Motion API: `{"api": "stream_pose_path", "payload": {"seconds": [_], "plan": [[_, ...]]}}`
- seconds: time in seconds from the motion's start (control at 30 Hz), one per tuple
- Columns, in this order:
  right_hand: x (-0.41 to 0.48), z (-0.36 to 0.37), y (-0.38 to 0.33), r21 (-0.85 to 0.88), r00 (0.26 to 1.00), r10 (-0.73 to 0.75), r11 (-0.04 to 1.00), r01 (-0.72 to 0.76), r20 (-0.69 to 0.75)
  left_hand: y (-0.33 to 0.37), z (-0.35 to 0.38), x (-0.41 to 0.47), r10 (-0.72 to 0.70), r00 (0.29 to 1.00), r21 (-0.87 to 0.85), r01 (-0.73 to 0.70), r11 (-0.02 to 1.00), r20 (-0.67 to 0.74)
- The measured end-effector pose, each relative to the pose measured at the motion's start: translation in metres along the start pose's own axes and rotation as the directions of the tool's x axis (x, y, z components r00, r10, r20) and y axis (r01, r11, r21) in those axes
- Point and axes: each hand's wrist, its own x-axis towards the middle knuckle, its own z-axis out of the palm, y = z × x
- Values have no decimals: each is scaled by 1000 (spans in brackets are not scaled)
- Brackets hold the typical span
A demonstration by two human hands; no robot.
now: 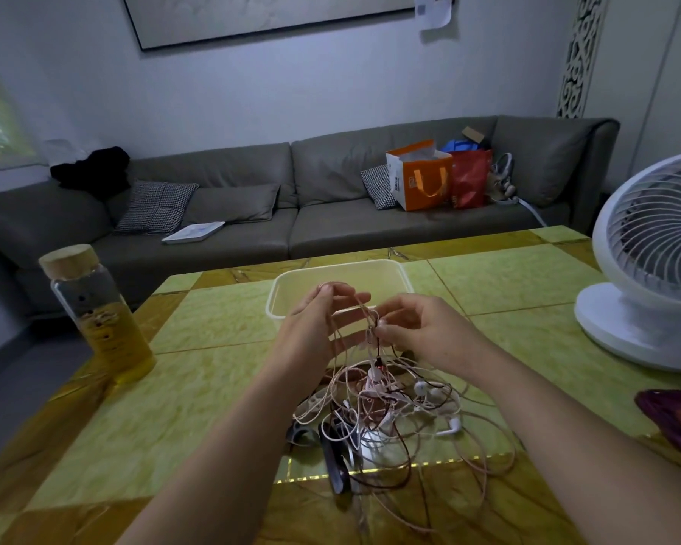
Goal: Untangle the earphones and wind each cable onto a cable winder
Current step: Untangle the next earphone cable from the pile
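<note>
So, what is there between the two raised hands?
Thin pinkish cable strands, pinched by both the left hand and the right hand, hang there down to the tangle of earphones on the table; the head view shows it.

The worktop (197, 387) is faced with glossy, stone-like marbled slabs, in which light is reflected. The tub (275, 298) is moulded in pale, translucent, matt plastic. The bottle (103, 320) is clear and smooth, and is capped with a pale wooden lid (68, 260). The fan (622, 332) is cast in smooth white plastic. The cables (374, 391) are thinly and smoothly sheathed; the earbuds (420, 386) are formed of glossy white plastic. The sofa (331, 230) is covered in matt grey upholstery.
</note>
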Motion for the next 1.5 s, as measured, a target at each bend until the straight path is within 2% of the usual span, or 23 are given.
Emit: {"api": "stream_pose_path", "payload": {"seconds": [0.27, 0.4, 0.53, 0.7, 0.8, 0.97, 1.2, 1.27, 1.33, 1.4, 1.5], "plan": [[0, -3, -2, 112, 994, 106, 988, -110, 40, -8, -4, 1, -71, 997, 41, 69, 997, 42], [3, -3, -2, 155, 981, 178, 970, -188, 80, -13, 0, 1, -59, 998, 104, 55, 993, 31], [1, -1, 3, 78, 979, 158, 983, -169, 126, -14, 1, 0, -32, 999, 107, 28, 994, 34], [-3, -1, 2, 183, 981, 136, 970, -161, 142, -13, 3, 0, -66, 998, 46, 66, 997, 0], [-5, 0, -1, 74, 982, 113, 989, -125, 154, -12, 6, 0, -118, 992, 1, 118, 993, -41], [-7, 2, 1, 2, 994, 84, 996, -85, 67, -12, 8, -1, -169, 983, -73, 164, 984, -77], [-10, 10, 6, -127, 998, -40, 991, 33, -55, -7, 8, -4, -155, 984, -59, 151, 987, -86], [-11, 14, 8, -236, 966, -177, 963, 130, -187, -5, 8, -4, -147, 984, -70, 141, 988, -96], [-13, 17, 9, -299, 896, -327, 924, 238, -299, -4, 7, -5, -139, 984, -78, 131, 988, -109], [-15, 19, 6, -249, 904, -318, 935, 250, -287, -4, 6, -4, -136, 983, -90, 126, 988, -121], [-16, 23, 6, -131, 963, -176, 980, 151, -205, -4, 7, -4, -149, 978, -107, 135, 985, -143]]}}
